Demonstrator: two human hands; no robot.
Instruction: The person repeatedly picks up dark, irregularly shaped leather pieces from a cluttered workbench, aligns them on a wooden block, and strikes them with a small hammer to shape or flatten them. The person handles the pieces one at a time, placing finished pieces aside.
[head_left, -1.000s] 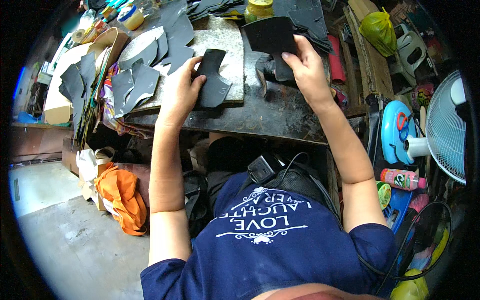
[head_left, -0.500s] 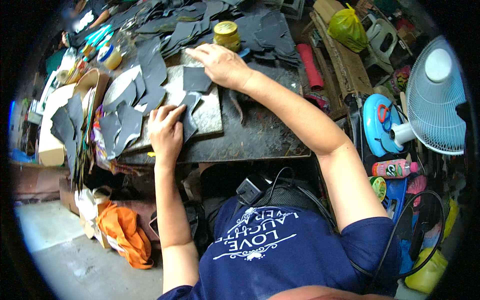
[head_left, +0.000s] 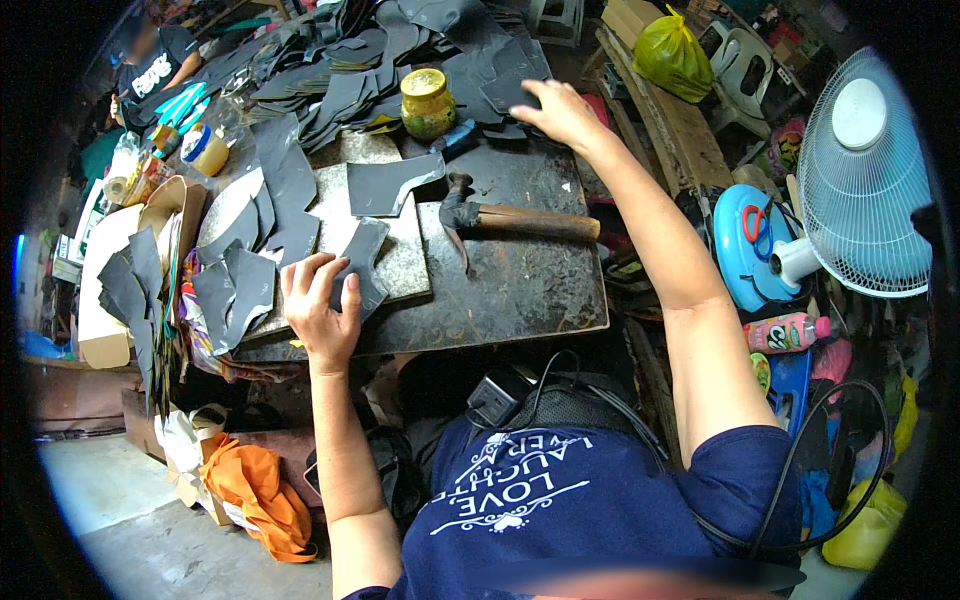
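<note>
My left hand [head_left: 322, 312] is at the near edge of a pale speckled slab [head_left: 412, 240], its fingers slightly curled and thumb apart. Its fingertips lie at the edge of a dark grey cut piece [head_left: 364, 262]; whether they press on it I cannot tell. Another dark cut piece [head_left: 378, 188], with a pale edge, lies farther back on the slab. My right hand [head_left: 567, 113] reaches over the far right of the table, fingers apart, near stacked dark sheets [head_left: 508, 78], holding nothing that I can see. Between slab and right forearm lies a hammer [head_left: 535, 223] with a wooden handle.
A yellow-lidded jar [head_left: 427, 108] stands behind the slab, before heaped dark pieces [head_left: 340, 85]. At left are a cardboard box [head_left: 185, 215] and a jar of yellowish stuff [head_left: 205, 150]. A fan [head_left: 860, 180] stands at right. Another person [head_left: 155, 70] sits at the far left.
My right hand has moved off the slab to the right, toward the stacked sheets, uncovering the rear piece and the hammer. My left hand stays by the near piece with its thumb farther out.
</note>
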